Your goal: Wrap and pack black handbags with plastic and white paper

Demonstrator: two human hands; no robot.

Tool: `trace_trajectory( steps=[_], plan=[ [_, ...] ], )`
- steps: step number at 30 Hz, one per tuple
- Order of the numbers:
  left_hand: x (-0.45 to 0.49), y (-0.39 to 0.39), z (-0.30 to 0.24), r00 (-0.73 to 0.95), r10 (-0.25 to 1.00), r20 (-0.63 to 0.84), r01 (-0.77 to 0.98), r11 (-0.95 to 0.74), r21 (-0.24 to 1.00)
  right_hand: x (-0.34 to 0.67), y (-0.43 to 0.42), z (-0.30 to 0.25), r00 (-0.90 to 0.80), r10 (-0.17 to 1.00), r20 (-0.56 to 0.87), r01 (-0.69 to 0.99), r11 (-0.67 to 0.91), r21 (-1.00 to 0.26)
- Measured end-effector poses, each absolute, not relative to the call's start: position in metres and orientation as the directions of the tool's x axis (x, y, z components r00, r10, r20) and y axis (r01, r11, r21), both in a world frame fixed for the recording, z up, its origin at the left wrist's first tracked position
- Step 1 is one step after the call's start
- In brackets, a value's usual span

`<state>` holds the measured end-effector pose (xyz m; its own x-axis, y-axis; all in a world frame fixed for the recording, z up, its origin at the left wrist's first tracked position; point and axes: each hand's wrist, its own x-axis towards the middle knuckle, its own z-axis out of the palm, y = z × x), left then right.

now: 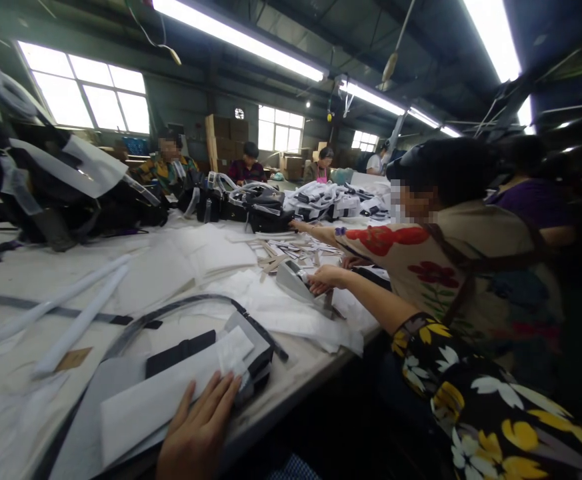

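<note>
My left hand (198,430) lies flat at the table's near edge, fingers stretched out, on a white paper sheet (155,400) that covers a grey and black bag part (251,353). A black strap (181,308) curves away from that part. My right hand (325,279), at the end of a black flowered sleeve (471,400), reaches far to the right over the table. Its fingers are curled on a small grey object (293,279) that rests on white sheets.
A co-worker in a red-flowered top (421,260) sits close on my right, with a hand stretched towards black bags (265,213). More black bags (71,193) are piled at the left. White paper rolls (71,300) and paper strips (281,253) cover the table. Other people sit at the far end.
</note>
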<state>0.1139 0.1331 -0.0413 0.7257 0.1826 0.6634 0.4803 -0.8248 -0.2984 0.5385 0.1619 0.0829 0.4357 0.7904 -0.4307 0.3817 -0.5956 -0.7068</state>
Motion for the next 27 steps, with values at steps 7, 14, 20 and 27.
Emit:
trace_trajectory(
  steps=[7,14,20,27],
  plan=[
    [0.115,0.131,-0.039,0.713,0.19,0.675,0.481,-0.833,-0.273,0.537,0.154,0.11,0.381,0.755,-0.534,0.198,-0.631,-0.75],
    [0.114,0.129,-0.037,0.708,0.212,0.673,0.474,-0.85,-0.231,0.536,0.097,0.124,0.479,0.822,-0.308,0.13,-0.414,-0.901],
    [0.115,0.129,-0.036,0.697,0.217,0.683,0.467,-0.86,-0.204,0.53,0.041,0.098,0.534,0.811,-0.239,0.169,-0.38,-0.909],
    [0.115,0.128,-0.034,0.688,0.22,0.692,0.456,-0.872,-0.177,0.52,0.037,0.045,0.576,0.812,-0.094,0.265,-0.295,-0.918]
  ],
)
